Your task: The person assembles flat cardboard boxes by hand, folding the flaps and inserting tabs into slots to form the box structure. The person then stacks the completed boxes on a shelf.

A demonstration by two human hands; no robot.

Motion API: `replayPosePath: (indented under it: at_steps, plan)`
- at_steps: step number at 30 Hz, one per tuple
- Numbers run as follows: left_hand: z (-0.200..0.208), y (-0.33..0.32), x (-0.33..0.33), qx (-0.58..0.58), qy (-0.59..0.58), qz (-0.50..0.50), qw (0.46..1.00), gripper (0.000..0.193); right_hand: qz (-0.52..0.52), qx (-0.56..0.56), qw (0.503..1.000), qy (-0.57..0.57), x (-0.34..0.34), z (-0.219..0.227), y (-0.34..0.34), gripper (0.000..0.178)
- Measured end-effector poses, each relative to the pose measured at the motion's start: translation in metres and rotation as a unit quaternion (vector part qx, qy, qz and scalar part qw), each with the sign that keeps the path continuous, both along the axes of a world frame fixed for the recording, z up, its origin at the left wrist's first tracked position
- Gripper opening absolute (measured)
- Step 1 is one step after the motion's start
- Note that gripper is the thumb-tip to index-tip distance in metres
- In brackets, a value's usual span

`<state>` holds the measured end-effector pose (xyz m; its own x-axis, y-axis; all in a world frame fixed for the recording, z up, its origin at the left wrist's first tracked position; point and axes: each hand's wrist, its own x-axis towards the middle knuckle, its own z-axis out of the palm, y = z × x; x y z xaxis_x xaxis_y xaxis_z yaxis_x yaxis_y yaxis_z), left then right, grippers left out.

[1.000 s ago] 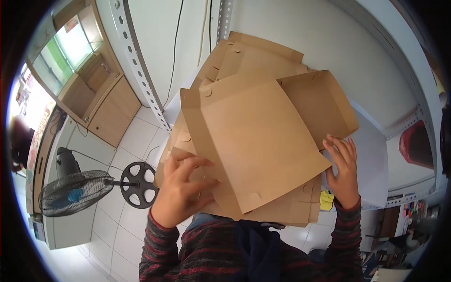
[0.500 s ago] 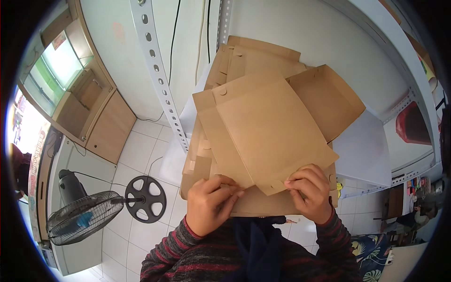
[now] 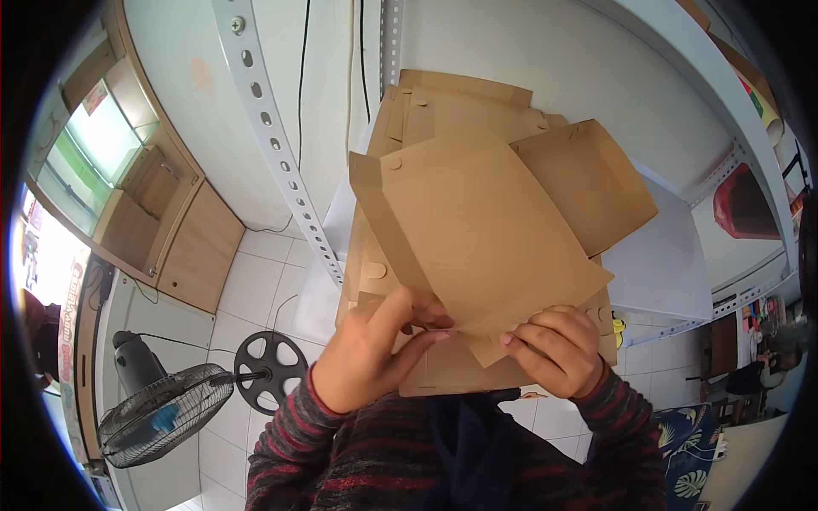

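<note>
A brown cardboard box blank (image 3: 494,226) lies tilted before me, its long left side flap folded partway up. My left hand (image 3: 375,349) is closed in a pinch on the blank's near left corner, thumb against fingertips. My right hand (image 3: 558,351) grips the near edge beside a small end flap, fingers curled over it. Beneath lies a stack of flat cardboard blanks (image 3: 469,106), with slots and rounded tabs along the edges. An open cardboard box with raised walls (image 3: 592,187) rests at the right, partly covered by the blank.
A perforated metal shelf post (image 3: 273,128) rises to the left of the stack. The white shelf surface (image 3: 660,255) extends to the right. On the tiled floor at left stands a black fan (image 3: 166,413). A wooden cabinet (image 3: 200,234) is behind it. A red bag-like object (image 3: 745,209) sits at far right.
My left hand has moved slightly inward with its pinch on the corner. The blank's left side flap now stands up more steeply. My right hand has shifted slightly left along the near edge.
</note>
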<state>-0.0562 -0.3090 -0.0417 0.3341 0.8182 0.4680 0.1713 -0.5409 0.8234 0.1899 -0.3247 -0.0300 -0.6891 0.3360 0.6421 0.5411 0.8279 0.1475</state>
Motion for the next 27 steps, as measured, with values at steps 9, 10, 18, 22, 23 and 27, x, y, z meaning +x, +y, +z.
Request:
replayPosePath:
  at_steps: [9, 10, 18, 22, 23, 27]
  plan:
    - [0.007, 0.003, 0.015, 0.059, 0.162, -0.001, 0.985, 0.016, 0.055, 0.041, 0.995, -0.066, 0.005, 0.008, 0.007, 0.010]
    - [0.008, 0.003, 0.016, 0.056, 0.159, -0.014, 0.986, 0.015, 0.054, 0.041, 0.995, -0.074, 0.006, 0.009, 0.008, 0.010]
    - [0.011, -0.001, 0.018, 0.059, 0.176, -0.013, 0.983, 0.014, 0.072, 0.064, 0.993, -0.074, 0.007, 0.008, 0.011, 0.015]
    - [0.006, -0.005, 0.019, 0.037, 0.155, -0.023, 0.987, 0.016, 0.065, 0.058, 0.993, -0.084, 0.009, 0.006, 0.009, 0.016]
    - [0.006, -0.006, 0.019, 0.023, 0.156, -0.030, 0.987, 0.018, 0.062, 0.060, 0.993, -0.086, 0.009, 0.006, 0.008, 0.017]
    - [0.006, -0.007, 0.021, 0.002, 0.176, -0.045, 0.983, 0.024, 0.050, 0.072, 0.991, -0.097, 0.013, 0.000, 0.004, 0.019]
